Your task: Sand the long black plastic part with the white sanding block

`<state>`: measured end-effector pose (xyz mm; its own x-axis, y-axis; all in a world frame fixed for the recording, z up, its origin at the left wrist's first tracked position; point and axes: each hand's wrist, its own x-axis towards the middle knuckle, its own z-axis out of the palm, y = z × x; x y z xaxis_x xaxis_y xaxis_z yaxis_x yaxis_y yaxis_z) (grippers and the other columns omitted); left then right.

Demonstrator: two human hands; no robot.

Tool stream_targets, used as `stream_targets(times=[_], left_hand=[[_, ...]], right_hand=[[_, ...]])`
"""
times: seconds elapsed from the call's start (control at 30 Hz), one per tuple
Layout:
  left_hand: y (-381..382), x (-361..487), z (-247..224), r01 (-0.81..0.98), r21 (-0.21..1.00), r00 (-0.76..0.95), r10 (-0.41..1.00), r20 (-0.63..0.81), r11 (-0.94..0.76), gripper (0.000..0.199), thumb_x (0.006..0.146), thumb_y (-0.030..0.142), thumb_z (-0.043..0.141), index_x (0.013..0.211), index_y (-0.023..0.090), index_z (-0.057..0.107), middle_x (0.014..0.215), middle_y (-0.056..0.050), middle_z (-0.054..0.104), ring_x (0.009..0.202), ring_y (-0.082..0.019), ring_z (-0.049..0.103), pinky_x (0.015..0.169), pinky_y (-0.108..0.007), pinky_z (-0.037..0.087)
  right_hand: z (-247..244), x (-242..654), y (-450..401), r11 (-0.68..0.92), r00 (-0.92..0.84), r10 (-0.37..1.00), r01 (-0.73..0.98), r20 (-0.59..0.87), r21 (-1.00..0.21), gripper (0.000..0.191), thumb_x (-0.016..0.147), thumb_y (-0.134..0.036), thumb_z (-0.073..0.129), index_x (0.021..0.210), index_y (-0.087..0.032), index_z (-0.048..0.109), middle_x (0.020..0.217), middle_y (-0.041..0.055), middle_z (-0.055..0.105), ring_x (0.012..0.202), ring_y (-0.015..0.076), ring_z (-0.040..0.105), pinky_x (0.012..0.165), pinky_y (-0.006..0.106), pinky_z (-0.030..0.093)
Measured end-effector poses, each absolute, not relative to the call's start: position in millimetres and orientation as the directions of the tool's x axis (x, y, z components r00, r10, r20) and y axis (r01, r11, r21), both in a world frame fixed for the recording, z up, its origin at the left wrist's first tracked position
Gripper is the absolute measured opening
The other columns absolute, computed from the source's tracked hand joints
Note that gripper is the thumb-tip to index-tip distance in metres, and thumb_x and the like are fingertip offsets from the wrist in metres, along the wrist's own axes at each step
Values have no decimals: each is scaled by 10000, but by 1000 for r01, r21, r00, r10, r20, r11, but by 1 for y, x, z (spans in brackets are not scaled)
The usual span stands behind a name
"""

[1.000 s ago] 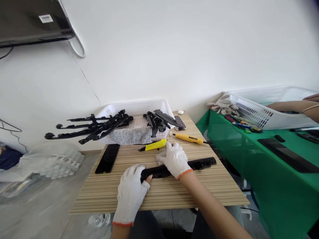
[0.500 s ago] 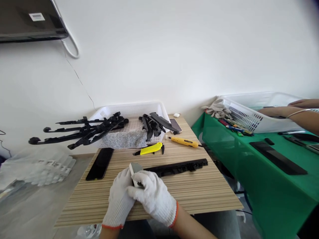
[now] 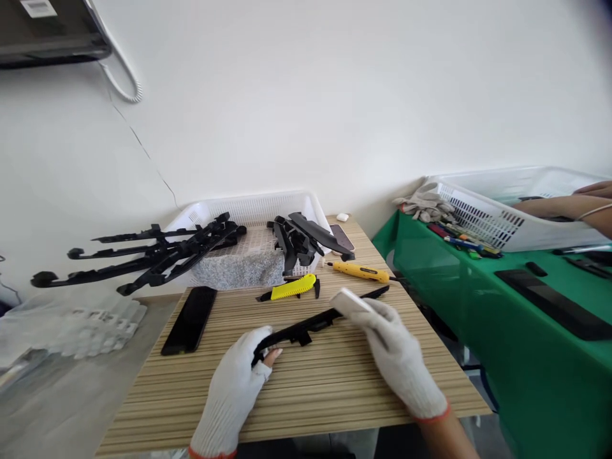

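Note:
My left hand (image 3: 235, 381), in a white knitted glove with a bare thumb tip, is closed on the near left end of a long black plastic strip (image 3: 301, 331). The strip slants up to the right over the striped wooden table (image 3: 306, 389). My right hand (image 3: 396, 347), gloved too, grips a flat white block (image 3: 350, 302) over the strip's right part, partly covering it. Behind the strip lie a yellow-green knife (image 3: 293, 287) and a yellow screwdriver (image 3: 361, 271).
A white basket (image 3: 258, 203) holds black parts, some jutting out left. A black phone (image 3: 190, 319) lies at the left, another phone (image 3: 342, 237) behind. On the green table (image 3: 459, 306), a person's arm (image 3: 559, 206) reaches into a second basket (image 3: 516, 233).
My left hand has taken hold of the strip's left end and raised it. My right hand has moved right with the white block, away from my left hand. The view has shifted slightly.

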<state>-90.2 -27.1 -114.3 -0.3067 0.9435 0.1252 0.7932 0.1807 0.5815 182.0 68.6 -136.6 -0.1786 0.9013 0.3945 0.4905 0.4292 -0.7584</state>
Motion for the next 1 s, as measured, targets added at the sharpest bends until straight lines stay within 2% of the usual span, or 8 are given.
stream_targets(times=[0.17,0.43,0.57,0.67,0.73,0.8,0.93,1.0], left_hand=[[-28,-92,-114,774,608,-294,950,103,173,347,806,420,621,1099,251,697,1098,-24,756,1029,-232,705,932,-354,560],[-28,-88,-109,772,607,-284,957,67,186,355,818,405,612,1123,237,681,1115,-33,752,1039,-227,698,956,-359,542],[-28,-84,-108,786,589,-290,954,78,191,342,810,395,627,1103,230,689,1094,-38,758,1018,-229,704,939,-353,548],[-29,-83,-107,792,581,-282,956,79,186,316,811,398,631,1075,237,696,1079,-30,761,1011,-228,708,908,-338,561],[-29,-83,-107,803,570,-272,958,92,174,300,813,402,629,1058,243,700,1061,-24,765,992,-224,713,889,-327,567],[-31,-84,-107,817,552,-267,958,108,166,291,825,407,612,1047,243,703,1038,-25,770,965,-221,720,857,-317,575],[-33,-87,-108,841,514,-267,956,124,169,286,843,410,577,1035,240,704,1003,-28,775,933,-222,727,811,-310,579],[-34,-89,-107,841,506,-284,953,107,194,287,848,410,566,1037,242,701,1006,-26,776,932,-222,727,803,-308,576]], right_hand=[[-146,227,73,97,164,954,627,252,-773,339,821,-493,489,894,-261,725,1138,56,657,1081,235,630,962,387,488],[-124,217,69,57,100,983,620,151,-782,321,808,-459,496,942,-249,698,1078,53,684,1046,238,637,961,377,475],[-122,187,50,-92,156,987,445,-24,-891,356,803,-509,562,967,-225,700,945,46,722,911,242,670,843,352,527],[-119,150,24,58,-110,994,312,24,-948,268,875,-438,537,849,-221,693,840,29,709,824,200,672,771,286,527],[-115,128,10,249,-341,932,353,124,-902,172,898,-329,564,840,-252,707,933,14,703,860,168,665,780,253,503],[-113,117,3,350,-441,881,364,172,-863,163,910,-247,556,877,-273,713,999,10,691,896,150,656,784,238,487],[-113,135,17,294,-528,840,246,127,-924,197,894,-200,516,882,-254,706,959,10,688,910,145,646,852,252,496],[-113,157,32,222,-496,866,263,66,-939,180,859,-232,531,858,-247,711,968,13,699,939,167,649,899,282,502]])
